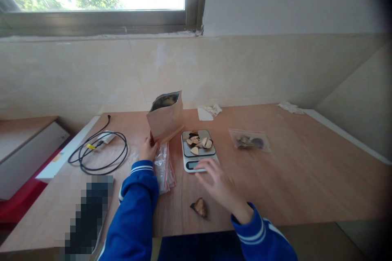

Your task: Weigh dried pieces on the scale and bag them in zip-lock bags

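My left hand (149, 149) is closed at the lower left corner of an open brown paper pouch (167, 120), its fingertips partly hidden against it. Beneath that hand lie several clear zip bags (163, 169) with red-striped edges. To the right, a white kitchen scale (185, 163) carries several dried pieces (196, 142), pale inside with dark brown rinds, like cut mushroom. Over the scale's display end hovers my right hand (217, 181), fingers apart and nothing visible in them. One more brown dried piece (200, 207) lies on the table nearer me.
A filled zip bag (249, 140) rests on the wooden table (290, 179) at right. Crumpled paper (212, 110) is near the wall. At left are a coiled black cable (81, 163), a white adapter (107, 136) and a blurred dark object (88, 216).
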`<state>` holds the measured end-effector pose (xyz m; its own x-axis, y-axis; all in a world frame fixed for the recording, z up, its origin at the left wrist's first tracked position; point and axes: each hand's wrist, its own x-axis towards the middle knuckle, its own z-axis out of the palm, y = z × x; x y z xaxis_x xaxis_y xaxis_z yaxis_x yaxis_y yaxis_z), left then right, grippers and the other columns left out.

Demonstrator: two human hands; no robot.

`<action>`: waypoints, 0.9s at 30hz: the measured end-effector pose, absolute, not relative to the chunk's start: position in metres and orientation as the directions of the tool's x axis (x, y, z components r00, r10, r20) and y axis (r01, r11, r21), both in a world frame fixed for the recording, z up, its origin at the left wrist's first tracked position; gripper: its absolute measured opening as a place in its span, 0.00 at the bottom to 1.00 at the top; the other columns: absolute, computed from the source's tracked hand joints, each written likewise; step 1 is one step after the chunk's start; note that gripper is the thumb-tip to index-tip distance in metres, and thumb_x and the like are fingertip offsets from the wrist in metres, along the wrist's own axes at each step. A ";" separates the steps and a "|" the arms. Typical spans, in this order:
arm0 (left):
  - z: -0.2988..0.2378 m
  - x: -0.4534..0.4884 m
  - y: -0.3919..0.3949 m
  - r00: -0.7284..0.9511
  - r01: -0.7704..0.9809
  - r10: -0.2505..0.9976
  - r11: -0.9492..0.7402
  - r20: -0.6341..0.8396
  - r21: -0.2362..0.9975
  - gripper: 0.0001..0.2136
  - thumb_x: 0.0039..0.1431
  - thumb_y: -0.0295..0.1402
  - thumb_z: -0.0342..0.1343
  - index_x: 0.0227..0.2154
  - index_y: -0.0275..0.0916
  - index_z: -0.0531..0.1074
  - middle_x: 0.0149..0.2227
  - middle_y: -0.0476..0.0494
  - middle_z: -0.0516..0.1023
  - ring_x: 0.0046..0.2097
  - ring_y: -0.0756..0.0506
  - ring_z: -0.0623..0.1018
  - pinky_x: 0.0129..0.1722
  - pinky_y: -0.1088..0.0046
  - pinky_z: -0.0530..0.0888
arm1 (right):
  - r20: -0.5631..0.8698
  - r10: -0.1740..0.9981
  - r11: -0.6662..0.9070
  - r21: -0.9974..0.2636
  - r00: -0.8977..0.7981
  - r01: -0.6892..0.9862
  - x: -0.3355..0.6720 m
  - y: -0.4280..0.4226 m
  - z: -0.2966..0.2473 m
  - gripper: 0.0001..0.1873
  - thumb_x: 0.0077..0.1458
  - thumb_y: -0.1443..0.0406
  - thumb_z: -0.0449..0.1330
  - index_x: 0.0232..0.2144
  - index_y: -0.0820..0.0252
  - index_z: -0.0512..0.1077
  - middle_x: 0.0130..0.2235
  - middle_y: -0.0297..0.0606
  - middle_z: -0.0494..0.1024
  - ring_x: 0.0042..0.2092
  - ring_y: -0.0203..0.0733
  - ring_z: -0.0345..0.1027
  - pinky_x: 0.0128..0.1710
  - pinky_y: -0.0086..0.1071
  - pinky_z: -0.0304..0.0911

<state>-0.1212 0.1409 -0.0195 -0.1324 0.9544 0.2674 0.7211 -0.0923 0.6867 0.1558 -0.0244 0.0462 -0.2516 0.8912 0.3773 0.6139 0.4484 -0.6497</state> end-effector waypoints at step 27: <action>-0.017 -0.120 0.140 -0.129 0.730 0.955 -0.092 0.269 0.677 0.15 0.55 0.40 0.54 0.40 0.35 0.73 0.38 0.40 0.73 0.39 0.44 0.75 0.42 0.67 0.73 | 0.555 0.801 0.563 -0.576 -0.223 0.593 0.175 0.051 0.013 0.15 0.58 0.72 0.51 0.46 0.55 0.67 0.47 0.43 0.67 0.53 0.46 0.64 0.56 0.44 0.61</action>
<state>-0.1197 0.1396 -0.0171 -0.1292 0.9545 0.2688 0.7299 -0.0920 0.6774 0.1750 0.0509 0.0129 -0.2226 0.8015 0.5550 0.5926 0.5633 -0.5757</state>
